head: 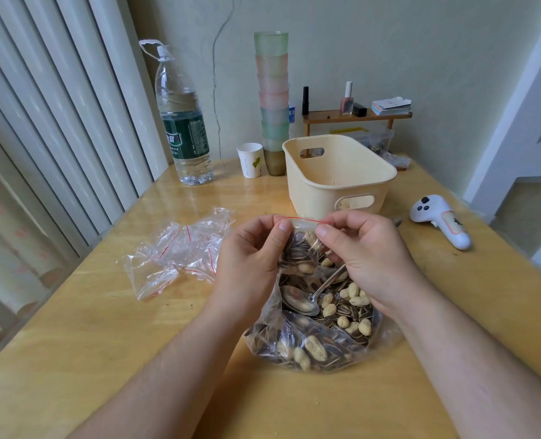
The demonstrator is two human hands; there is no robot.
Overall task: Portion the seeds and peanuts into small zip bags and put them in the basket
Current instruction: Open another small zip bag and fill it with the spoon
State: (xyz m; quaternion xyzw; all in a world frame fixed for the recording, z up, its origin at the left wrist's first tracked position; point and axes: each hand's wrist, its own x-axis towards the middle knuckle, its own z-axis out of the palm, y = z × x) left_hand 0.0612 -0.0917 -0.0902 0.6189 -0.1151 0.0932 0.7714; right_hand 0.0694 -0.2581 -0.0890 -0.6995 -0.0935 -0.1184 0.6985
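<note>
My left hand (pixel 251 258) and my right hand (pixel 365 251) both pinch the red-lined top edge of a small zip bag (pixel 300 245) filled with sunflower seeds and peanuts. It hangs over a large open clear bag (pixel 310 340) of the same mix on the table. A metal spoon (pixel 300 301) lies inside the large bag. The cream plastic basket (pixel 342 182) stands just behind my hands, with something pale showing through its handle hole. A heap of spare small zip bags (pixel 180 251) lies to the left.
On the wooden table (pixel 104 312) a big water bottle (pixel 183 128) stands at the back left, beside a paper cup (pixel 250 160) and a tall stack of coloured cups (pixel 273 99). A white controller (pixel 440 220) lies at the right. A small shelf (pixel 357 115) stands against the wall.
</note>
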